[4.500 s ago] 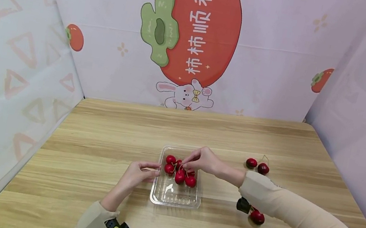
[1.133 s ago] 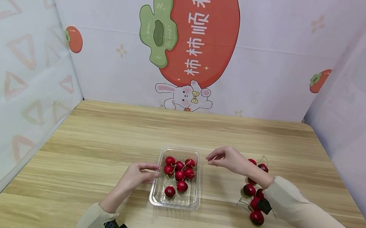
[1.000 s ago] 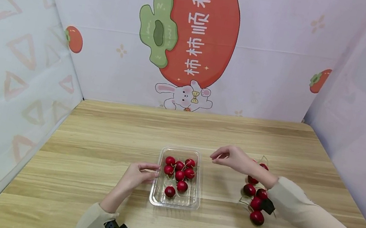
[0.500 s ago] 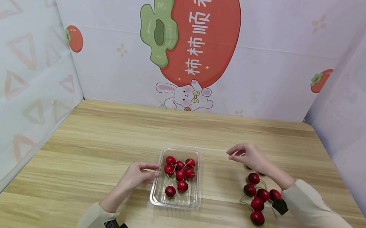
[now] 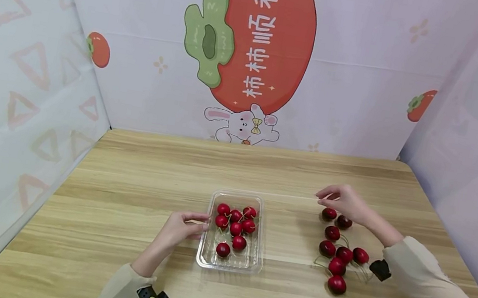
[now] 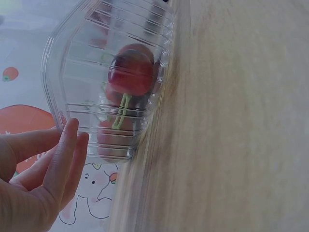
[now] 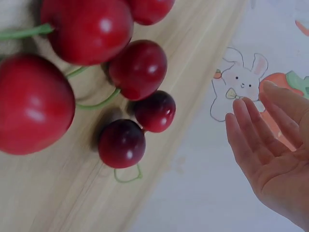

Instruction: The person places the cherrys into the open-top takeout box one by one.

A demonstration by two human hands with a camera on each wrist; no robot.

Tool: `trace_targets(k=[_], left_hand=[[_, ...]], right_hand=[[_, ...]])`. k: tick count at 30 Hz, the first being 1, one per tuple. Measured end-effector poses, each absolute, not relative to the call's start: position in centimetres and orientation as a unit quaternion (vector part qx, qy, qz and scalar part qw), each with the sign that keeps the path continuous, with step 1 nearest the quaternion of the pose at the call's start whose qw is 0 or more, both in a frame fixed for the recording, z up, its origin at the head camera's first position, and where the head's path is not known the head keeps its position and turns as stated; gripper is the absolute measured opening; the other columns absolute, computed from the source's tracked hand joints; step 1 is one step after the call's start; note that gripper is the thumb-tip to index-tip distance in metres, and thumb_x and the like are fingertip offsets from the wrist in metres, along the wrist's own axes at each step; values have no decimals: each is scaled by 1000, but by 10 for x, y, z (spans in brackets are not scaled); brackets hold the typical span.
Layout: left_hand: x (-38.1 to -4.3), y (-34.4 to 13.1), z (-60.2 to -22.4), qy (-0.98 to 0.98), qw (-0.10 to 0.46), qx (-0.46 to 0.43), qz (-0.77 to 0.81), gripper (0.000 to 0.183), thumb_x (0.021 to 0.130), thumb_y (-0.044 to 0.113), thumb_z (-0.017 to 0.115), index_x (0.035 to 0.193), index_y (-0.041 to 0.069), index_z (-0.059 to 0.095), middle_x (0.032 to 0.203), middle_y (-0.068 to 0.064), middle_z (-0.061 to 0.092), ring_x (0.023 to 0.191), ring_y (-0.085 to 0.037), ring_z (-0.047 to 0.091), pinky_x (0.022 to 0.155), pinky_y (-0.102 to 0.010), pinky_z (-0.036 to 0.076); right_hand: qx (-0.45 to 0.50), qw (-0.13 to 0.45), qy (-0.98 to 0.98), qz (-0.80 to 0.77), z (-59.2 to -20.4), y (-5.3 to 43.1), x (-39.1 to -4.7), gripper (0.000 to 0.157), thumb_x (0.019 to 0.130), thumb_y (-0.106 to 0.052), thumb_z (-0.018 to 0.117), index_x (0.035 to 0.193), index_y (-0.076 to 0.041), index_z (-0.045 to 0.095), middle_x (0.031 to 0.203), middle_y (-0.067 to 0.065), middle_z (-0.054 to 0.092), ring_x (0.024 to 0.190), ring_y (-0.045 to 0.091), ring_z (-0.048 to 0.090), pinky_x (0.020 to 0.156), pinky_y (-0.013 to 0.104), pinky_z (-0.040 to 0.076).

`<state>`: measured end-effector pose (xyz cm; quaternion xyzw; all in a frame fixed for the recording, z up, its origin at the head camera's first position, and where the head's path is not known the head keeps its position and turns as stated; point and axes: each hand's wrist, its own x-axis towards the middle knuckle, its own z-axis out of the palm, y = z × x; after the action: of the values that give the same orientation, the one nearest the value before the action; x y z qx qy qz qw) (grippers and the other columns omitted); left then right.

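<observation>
A clear plastic tray [image 5: 227, 266] holds several red cherries [image 5: 236, 229] with green stems. My left hand [image 5: 177, 228] is at its left side; the thumb and extended fingertips touch the rim. In the left wrist view, those fingertips [image 6: 70, 126] lie against the clear plastic. On the right, my right hand [image 5: 346, 201] hovers over the table, just beyond two dark cherries [image 5: 329, 215]. In the right wrist view, its relaxed fingers [image 7: 251, 128] hold nothing and are apart from the cherries [image 7: 121, 143].
More loose cherries [image 5: 337, 267] lie in a cluster on the right of the wooden table [image 5: 145, 170], some with long stems. Wood separates them from the tray. A printed cloth backdrop [image 5: 345, 109] stands behind the table's far edge, and cloth walls rise at both sides.
Several seconds ago my right hand was at the cherries in the tray; two more now lie toward its near end. The hand has since moved right, beyond the loose cherries. My left hand stays put.
</observation>
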<state>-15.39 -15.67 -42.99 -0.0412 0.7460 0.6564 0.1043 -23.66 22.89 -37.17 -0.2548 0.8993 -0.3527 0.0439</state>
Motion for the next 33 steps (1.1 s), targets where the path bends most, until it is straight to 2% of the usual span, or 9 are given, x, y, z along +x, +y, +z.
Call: trace_targets(k=[19, 25, 33], left_hand=[[-154, -157, -428, 744, 107, -42, 658, 32, 75, -1, 65, 106, -7, 60, 104, -20, 61, 81, -21, 63, 71, -32, 55], [-153, -156, -427, 742, 107, -37, 661, 33, 76, -1, 65, 107, -9, 58, 106, -22, 59, 83, -21, 63, 70, -32, 55], [-153, -154, -426, 742, 102, -42, 661, 32, 76, -2, 65, 106, -9, 59, 106, -23, 60, 84, -25, 63, 71, -34, 55]], right_hand=[[-221, 24, 923, -314, -382, 265, -249, 18, 80, -2, 61, 93, 10, 63, 85, 18, 65, 73, 25, 60, 58, 23, 50], [-212, 29, 927, -307, -386, 273, -252, 19, 81, -2, 60, 94, 10, 62, 86, 18, 65, 72, 24, 60, 56, 22, 50], [-209, 52, 925, -313, -391, 280, -253, 22, 80, 0, 61, 97, 13, 60, 91, 26, 62, 76, 29, 61, 57, 22, 50]])
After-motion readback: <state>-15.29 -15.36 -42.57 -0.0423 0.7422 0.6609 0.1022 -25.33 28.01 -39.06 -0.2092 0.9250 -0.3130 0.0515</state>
